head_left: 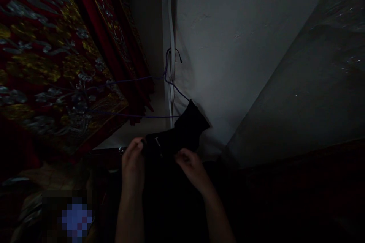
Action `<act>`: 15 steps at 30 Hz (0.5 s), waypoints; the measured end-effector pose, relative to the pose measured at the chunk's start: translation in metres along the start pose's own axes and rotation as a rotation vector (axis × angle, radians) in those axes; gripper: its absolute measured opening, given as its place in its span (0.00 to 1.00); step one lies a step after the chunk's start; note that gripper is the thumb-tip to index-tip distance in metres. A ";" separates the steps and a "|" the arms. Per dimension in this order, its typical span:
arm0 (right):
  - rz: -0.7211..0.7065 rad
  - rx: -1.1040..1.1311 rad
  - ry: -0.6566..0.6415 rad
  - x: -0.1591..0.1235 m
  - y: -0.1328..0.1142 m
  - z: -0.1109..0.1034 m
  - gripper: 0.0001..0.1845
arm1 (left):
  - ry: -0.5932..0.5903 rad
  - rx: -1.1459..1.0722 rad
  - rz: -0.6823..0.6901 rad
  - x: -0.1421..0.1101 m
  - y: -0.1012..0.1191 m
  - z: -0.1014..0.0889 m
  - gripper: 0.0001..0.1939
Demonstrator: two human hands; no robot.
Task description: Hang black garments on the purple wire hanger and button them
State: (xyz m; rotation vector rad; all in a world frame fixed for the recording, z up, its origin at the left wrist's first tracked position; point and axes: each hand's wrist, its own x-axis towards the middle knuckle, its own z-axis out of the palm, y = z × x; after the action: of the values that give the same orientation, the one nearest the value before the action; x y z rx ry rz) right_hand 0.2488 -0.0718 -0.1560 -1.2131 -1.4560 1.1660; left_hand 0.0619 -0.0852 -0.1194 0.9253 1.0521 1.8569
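Observation:
A black garment point(188, 129) with a small white mark hangs on the right end of a purple wire hanger point(179, 92). Its exact kind is hard to make out in the dark. At the garment's left edge, my left hand point(134, 159) pinches the cloth between thumb and fingers. Lower on the same cloth, my right hand point(190, 163) is closed with fingertips curled at its edge. Below and between my forearms everything merges into black, so the garment's lower part cannot be told from what lies behind it.
The hanger hooks onto a white cable or strip point(171, 15) along the wall corner. A red curtain-like cloth point(57, 45) with gold and silver patterns hangs at left, behind the hanger's left half. A pale wall point(228, 45) rises at right, with a shiny clear sheet point(313, 83) over it.

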 end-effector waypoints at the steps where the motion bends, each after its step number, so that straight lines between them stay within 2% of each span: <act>1: -0.035 -0.015 -0.036 -0.003 -0.001 0.000 0.13 | -0.023 0.038 0.028 -0.007 0.001 0.007 0.10; 4: -0.154 0.057 -0.178 -0.014 -0.012 0.005 0.32 | -0.160 0.219 0.145 -0.027 0.001 0.029 0.07; 5: -0.174 0.100 -0.193 -0.016 -0.016 0.008 0.33 | -0.219 0.263 0.185 -0.032 0.001 0.036 0.06; 8: -0.135 0.191 -0.101 -0.021 -0.024 0.014 0.19 | -0.318 0.348 0.295 -0.038 0.002 0.046 0.05; 10: -0.052 0.197 -0.050 -0.020 -0.027 0.011 0.14 | -0.344 0.386 0.324 -0.033 0.000 0.044 0.06; 12: 0.061 0.191 -0.033 -0.015 -0.033 0.000 0.11 | -0.447 0.402 0.257 -0.025 -0.003 0.035 0.13; 15: 0.115 0.160 0.011 0.004 -0.050 -0.025 0.09 | -0.732 0.489 0.023 -0.009 -0.009 0.015 0.25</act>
State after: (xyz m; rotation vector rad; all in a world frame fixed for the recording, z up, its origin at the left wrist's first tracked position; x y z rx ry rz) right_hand 0.2645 -0.0691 -0.1024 -1.2020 -1.2720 1.3250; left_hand 0.0814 -0.0853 -0.1238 1.7328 1.0185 1.1068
